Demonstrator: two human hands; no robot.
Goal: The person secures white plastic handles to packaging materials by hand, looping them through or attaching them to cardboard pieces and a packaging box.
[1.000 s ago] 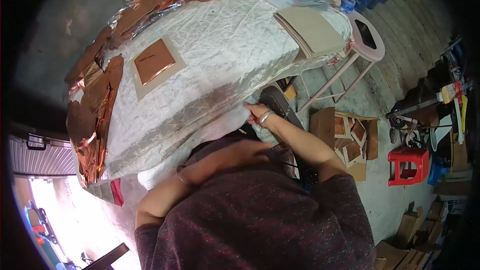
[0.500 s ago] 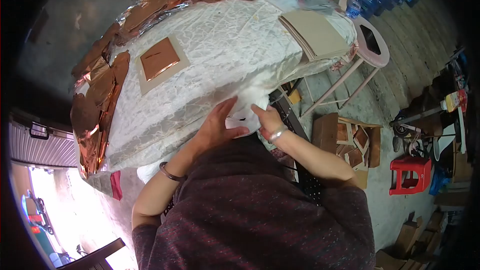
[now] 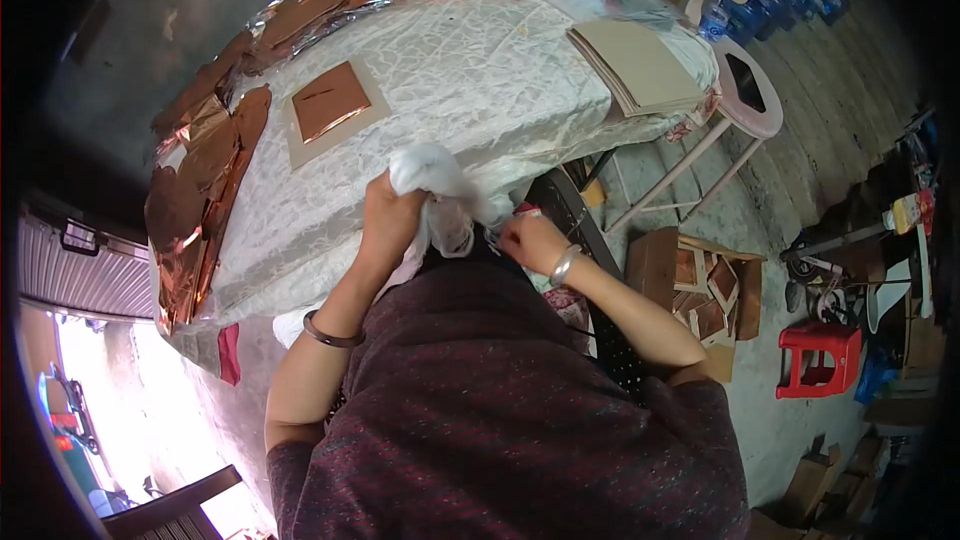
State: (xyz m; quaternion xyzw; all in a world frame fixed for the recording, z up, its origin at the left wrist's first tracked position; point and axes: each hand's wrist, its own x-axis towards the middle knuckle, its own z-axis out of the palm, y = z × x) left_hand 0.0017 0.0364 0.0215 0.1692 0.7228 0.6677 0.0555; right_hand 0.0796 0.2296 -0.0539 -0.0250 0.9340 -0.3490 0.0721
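My left hand is closed around a bunched piece of soft white cloth, raised at the table's near edge. A loose, partly see-through fold of it hangs down over my lap. Close by on the right, my right hand has its fingers curled together beside the white material; what they pinch is hidden. Beyond my hands, a square copper-coloured foil sheet lies on a larger beige card, on the table covered with a white patterned cloth.
Crumpled copper foil lines the table's far and left edges. A stack of beige cards sits at the right. Beside it stands a stool with a phone and water bottle. A cardboard box and red stool are on the floor.
My left hand has gone from lying open on the white material to gripping it, bunched up and lifted. My right hand has curled its fingers and shifted slightly down.
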